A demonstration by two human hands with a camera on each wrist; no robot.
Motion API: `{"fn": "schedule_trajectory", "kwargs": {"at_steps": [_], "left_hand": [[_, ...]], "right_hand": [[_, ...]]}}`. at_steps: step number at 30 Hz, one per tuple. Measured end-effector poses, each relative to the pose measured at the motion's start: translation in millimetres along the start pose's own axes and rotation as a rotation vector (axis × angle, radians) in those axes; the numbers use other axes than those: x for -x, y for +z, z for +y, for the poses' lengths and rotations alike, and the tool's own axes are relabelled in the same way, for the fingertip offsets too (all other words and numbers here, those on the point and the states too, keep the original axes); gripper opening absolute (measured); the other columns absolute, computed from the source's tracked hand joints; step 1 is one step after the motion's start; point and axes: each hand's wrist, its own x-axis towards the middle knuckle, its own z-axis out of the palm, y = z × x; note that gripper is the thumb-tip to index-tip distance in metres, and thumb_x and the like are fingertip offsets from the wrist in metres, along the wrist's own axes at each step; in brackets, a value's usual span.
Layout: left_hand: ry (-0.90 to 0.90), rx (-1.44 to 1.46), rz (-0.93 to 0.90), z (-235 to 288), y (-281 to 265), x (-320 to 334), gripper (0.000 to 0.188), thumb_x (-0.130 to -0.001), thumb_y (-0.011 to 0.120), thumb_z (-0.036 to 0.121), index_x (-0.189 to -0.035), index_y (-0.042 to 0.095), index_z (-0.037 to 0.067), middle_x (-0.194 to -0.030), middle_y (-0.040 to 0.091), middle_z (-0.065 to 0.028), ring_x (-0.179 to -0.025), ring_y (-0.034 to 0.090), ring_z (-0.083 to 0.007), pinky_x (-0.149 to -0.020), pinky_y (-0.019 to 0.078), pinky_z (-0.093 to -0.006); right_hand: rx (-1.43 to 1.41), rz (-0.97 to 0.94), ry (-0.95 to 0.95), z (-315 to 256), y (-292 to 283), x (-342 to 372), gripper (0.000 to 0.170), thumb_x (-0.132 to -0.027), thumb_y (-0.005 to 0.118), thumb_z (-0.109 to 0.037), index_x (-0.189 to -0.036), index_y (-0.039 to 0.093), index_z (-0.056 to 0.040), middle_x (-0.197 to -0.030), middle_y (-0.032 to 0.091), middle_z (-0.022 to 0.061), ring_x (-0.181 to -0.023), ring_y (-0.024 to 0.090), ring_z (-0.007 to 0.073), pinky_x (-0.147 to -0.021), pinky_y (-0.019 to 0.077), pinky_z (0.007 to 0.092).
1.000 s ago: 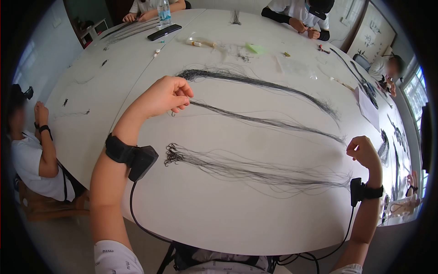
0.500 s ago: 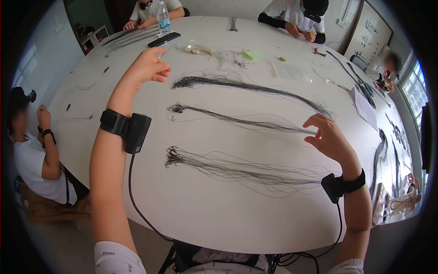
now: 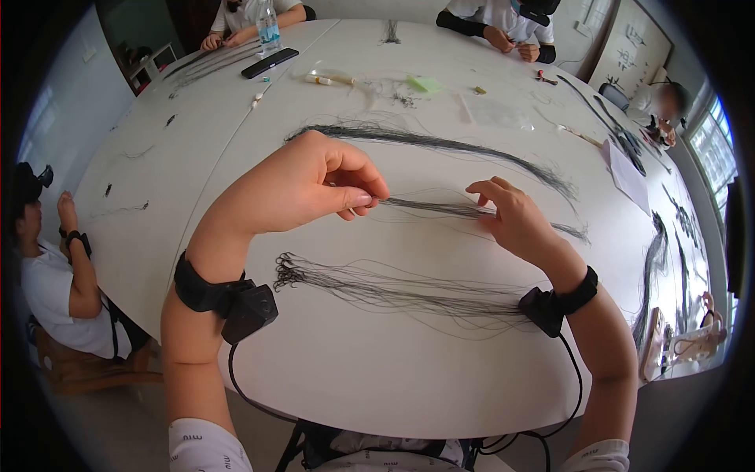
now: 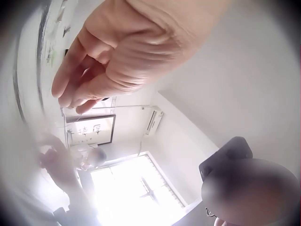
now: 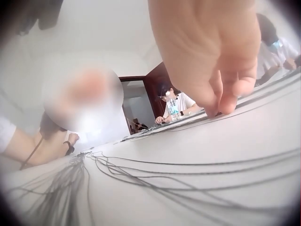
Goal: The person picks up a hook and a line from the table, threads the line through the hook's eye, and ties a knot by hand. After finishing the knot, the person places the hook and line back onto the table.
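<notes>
Three long bundles of thin dark strands lie across the white table. My left hand, thumb and fingertips together, pinches a thin strand by the left end of the middle bundle; that end is hidden behind the hand. Over the right part of the same bundle is my right hand, its forefinger and thumb parted around the strands. In the right wrist view its fingertips come down close to the table. Nearer me lies the front bundle, curled hook-like ends at its left. The back bundle lies beyond both hands.
A clear plastic bag, a green scrap, a black phone and a water bottle lie or stand farther back. White paper and more dark strands are at the right. Several people sit around the table.
My left hand went back past the back bundle, then came forward and right to the middle bundle. My right hand moved left along the middle bundle from its right tip.
</notes>
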Motion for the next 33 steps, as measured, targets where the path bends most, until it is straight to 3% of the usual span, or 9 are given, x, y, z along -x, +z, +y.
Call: {"fn": "schedule_trajectory", "kwargs": {"at_steps": [5, 9, 11, 16, 18, 19, 20, 23, 33], "left_hand": [[0.045, -0.039, 0.036, -14, 10, -5, 0.004, -0.078, 0.058, -0.004, -0.081, 0.061, -0.005, -0.077, 0.059, -0.006, -0.068, 0.057, -0.0126, -0.065, 0.0482, -0.0256], [0.011, -0.107, 0.049, -21, 24, -8, 0.004, -0.077, 0.059, -0.005, -0.08, 0.061, -0.004, -0.081, 0.058, -0.0035, -0.07, 0.056, -0.0105, -0.065, 0.0475, -0.024], [0.031, -0.071, 0.09, -21, 33, -10, 0.009, -0.078, 0.06, -0.002, -0.086, 0.063, -0.003, -0.079, 0.06, -0.0043, -0.069, 0.057, -0.0099, -0.065, 0.0477, -0.023], [-0.01, -0.041, 0.166, -15, 51, -9, 0.017, -0.079, 0.061, -0.001, -0.096, 0.063, -0.002, -0.076, 0.063, -0.0053, -0.07, 0.059, -0.0091, -0.066, 0.0489, -0.0221], [0.065, -0.052, 0.19, -19, 56, -9, 0.02, -0.079, 0.061, -0.001, -0.1, 0.061, -0.001, -0.077, 0.064, -0.0057, -0.069, 0.06, -0.0088, -0.066, 0.0494, -0.0219], [0.062, -0.053, 0.188, -18, 58, -8, 0.02, -0.079, 0.061, -0.001, -0.1, 0.061, -0.001, -0.077, 0.064, -0.0057, -0.069, 0.06, -0.0088, -0.066, 0.0494, -0.0219], [0.037, -0.028, 0.176, -15, 60, -8, 0.017, -0.079, 0.061, -0.001, -0.096, 0.06, -0.001, -0.078, 0.062, -0.0034, -0.071, 0.059, -0.0081, -0.068, 0.0495, -0.0229], [0.005, 0.004, 0.142, -15, 65, -7, 0.014, -0.079, 0.061, -0.002, -0.093, 0.059, -0.001, -0.08, 0.061, -0.0018, -0.074, 0.058, -0.0074, -0.071, 0.0499, -0.0241], [-0.058, 0.049, 0.021, -20, 63, -11, 0.023, -0.078, 0.062, -0.003, -0.099, 0.057, 0.001, -0.086, 0.061, -0.0024, -0.076, 0.057, -0.0074, -0.069, 0.0502, -0.0244]], "right_hand": [[-0.098, 0.027, 0.039, 3, 2, -2, 0.027, -0.074, 0.056, 0.003, -0.1, 0.061, -0.0041, -0.086, 0.061, 0.0089, -0.07, 0.06, 0.025, -0.065, 0.0477, 0.0338], [-0.24, 0.116, 0.039, -16, -5, 3, 0.024, -0.077, 0.057, 0.003, -0.099, 0.061, -0.0034, -0.092, 0.063, 0.007, -0.066, 0.061, 0.0188, -0.057, 0.0477, 0.0294], [-0.673, -0.04, 0.173, -40, -15, 7, 0.034, -0.08, 0.054, 0.008, -0.113, 0.054, -0.0002, -0.103, 0.062, 0.0097, -0.068, 0.061, 0.0106, -0.05, 0.047, 0.0208], [-0.928, -0.156, 0.093, -63, -9, 13, 0.041, -0.081, 0.055, 0.007, -0.121, 0.045, 0.0027, -0.115, 0.057, 0.0156, -0.077, 0.065, 0.0152, -0.055, 0.0513, 0.022], [-1.019, -0.156, 0.053, -66, -1, 14, 0.04, -0.083, 0.055, 0.006, -0.121, 0.045, 0.0034, -0.116, 0.057, 0.0159, -0.078, 0.065, 0.0162, -0.061, 0.0528, 0.0238], [-1.078, -0.082, 0.044, -63, 9, 15, 0.026, -0.082, 0.06, 0.0, -0.107, 0.055, 0.0059, -0.095, 0.062, 0.0103, -0.076, 0.064, 0.0152, -0.063, 0.0512, 0.0249], [-1.082, -0.08, 0.045, -63, 13, 15, 0.026, -0.082, 0.06, 0.0, -0.107, 0.055, 0.0059, -0.095, 0.062, 0.0103, -0.076, 0.064, 0.0152, -0.063, 0.0512, 0.0249], [-1.08, -0.076, 0.175, -64, 15, 17, 0.01, -0.082, 0.061, -0.001, -0.089, 0.062, 0.0062, -0.073, 0.062, 0.0054, -0.065, 0.058, 0.0118, -0.061, 0.0491, 0.0248], [-0.848, -0.073, 0.15, -60, 21, 20, 0.004, -0.082, 0.058, 0.0, -0.081, 0.062, 0.0018, -0.073, 0.062, 0.0038, -0.064, 0.058, 0.0076, -0.054, 0.0472, 0.0204]]}}
